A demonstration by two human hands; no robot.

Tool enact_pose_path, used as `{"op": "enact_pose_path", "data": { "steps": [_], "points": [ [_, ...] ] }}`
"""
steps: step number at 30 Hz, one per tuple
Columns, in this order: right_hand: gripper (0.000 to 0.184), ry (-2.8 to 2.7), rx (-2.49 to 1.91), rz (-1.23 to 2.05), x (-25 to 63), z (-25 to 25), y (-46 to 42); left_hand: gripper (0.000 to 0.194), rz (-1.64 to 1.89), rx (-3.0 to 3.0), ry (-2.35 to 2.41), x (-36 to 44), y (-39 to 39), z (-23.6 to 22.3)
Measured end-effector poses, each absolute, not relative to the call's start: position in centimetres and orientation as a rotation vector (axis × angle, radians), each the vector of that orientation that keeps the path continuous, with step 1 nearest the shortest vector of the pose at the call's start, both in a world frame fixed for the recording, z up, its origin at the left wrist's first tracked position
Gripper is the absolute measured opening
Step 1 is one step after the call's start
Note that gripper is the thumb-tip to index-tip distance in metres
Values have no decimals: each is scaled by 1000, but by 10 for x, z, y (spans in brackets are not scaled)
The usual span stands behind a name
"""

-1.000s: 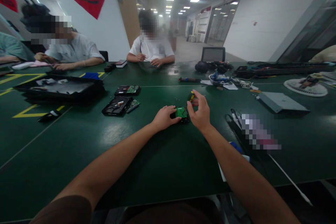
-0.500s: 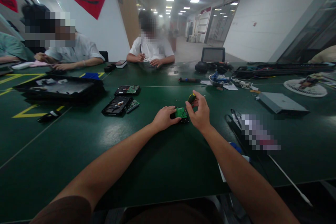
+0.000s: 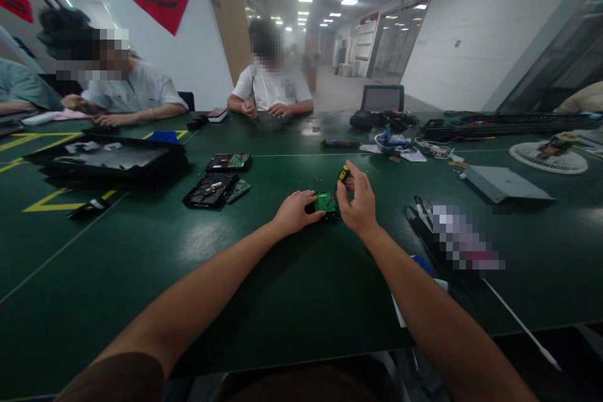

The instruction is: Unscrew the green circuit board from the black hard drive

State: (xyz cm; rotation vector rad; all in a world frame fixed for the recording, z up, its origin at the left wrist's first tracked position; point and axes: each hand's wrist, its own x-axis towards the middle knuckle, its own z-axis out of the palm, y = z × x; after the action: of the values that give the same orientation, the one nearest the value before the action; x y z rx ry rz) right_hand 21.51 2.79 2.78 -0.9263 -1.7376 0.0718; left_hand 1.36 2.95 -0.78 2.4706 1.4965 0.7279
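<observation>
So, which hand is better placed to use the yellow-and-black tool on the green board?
Probably the right hand: it holds the yellow-and-black tool near the green board, while the left hand lies at the board's left side.

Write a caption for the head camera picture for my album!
The left hand holds a green circuit board while the right hand grips a yellow-and-black tool.

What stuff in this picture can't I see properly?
In the head view:
Left end of the green circuit board: hidden by the left hand.
Tip of the yellow-and-black tool in the right hand: too small and dark.
Tiny bits past the board: too small to name.
Blue thing by the right forearm: partly covered by it.
</observation>
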Motion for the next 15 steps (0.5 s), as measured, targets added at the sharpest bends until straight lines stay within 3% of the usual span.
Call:
{"op": "enact_pose_path", "data": {
  "steps": [15],
  "points": [
    [52,-1710,-929,97,216,27,28,58,707,2470,1495,14,27,-5]
  ]
}}
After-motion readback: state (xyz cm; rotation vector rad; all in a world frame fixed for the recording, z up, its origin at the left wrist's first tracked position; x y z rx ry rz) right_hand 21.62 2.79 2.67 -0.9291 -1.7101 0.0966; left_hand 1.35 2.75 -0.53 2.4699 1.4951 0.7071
